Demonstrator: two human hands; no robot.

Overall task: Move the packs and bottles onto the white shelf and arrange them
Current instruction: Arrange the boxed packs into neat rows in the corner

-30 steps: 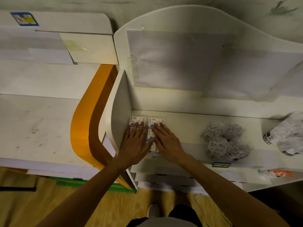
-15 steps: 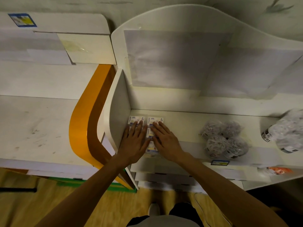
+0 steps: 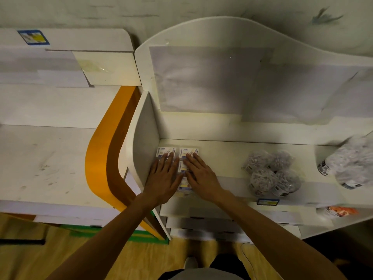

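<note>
Now both hands lie flat, fingers straight, gripping nothing: left hand [image 3: 163,179] and right hand [image 3: 198,174] press the small white packs [image 3: 182,168] into the white shelf [image 3: 222,152] corner by its side wall [image 3: 142,150]. Uneven pressure could skew the rows, or nudge a front pack over the edge.

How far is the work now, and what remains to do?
Done: small packs lie in two rows in the white shelf's left corner. In hand: left hand and right hand press flat on them. Left: the bagged bundles and larger wrapped packs further right look loosely placed. No bottles are visible.
</note>
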